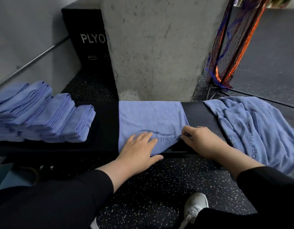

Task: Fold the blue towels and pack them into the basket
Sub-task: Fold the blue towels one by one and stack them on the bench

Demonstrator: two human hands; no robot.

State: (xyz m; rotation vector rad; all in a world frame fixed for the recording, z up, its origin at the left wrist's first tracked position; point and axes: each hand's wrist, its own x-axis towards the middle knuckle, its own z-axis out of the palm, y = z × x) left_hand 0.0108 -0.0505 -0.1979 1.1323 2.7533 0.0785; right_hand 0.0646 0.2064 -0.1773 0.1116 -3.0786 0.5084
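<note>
A blue towel (pixel 151 118) with a printed logo lies across the black bench (pixel 106 123) in the middle. My left hand (pixel 139 149) rests flat on its near left part, fingers straight. My right hand (pixel 201 141) pinches the towel's near right corner, which is lifted and drawn inward. Folded blue towels (pixel 48 114) stand in overlapping stacks on the bench at the left. Several unfolded blue towels (pixel 258 129) lie in a heap on the bench at the right. No basket is in view.
A concrete pillar (pixel 159 47) rises right behind the bench. A black plyo box (pixel 86 38) stands at the back left. A net bag on a stand (pixel 232 43) is at the back right. Speckled rubber floor (pixel 159 187) and my white shoe (pixel 196 205) are below.
</note>
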